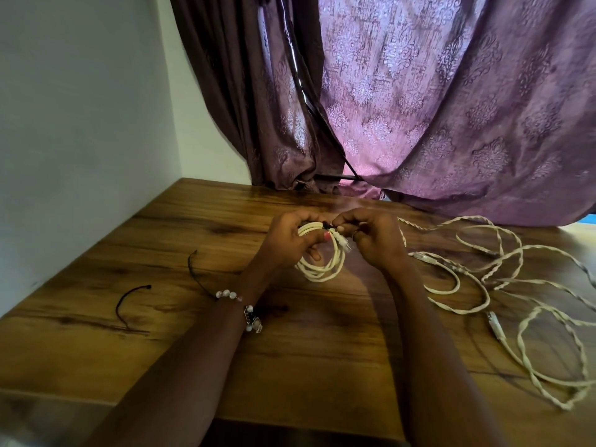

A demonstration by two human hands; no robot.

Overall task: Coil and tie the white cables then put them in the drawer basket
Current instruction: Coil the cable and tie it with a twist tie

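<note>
A coiled white cable point(322, 269) hangs between both hands above the middle of the wooden table point(161, 240). My left hand point(288, 241) grips the top of the coil. My right hand point(374, 240) pinches a small black tie point(328, 225) at the top of the coil, close to the cable's clear plug point(344, 245). Loose, uncoiled white cables point(503, 285) sprawl over the table's right side. No drawer basket is in view.
Two black ties lie on the table to the left, one point(130, 304) nearer the wall and one point(196, 272) by my left wrist. A purple curtain point(419, 108) hangs behind the table. A white wall point(80, 124) borders the left.
</note>
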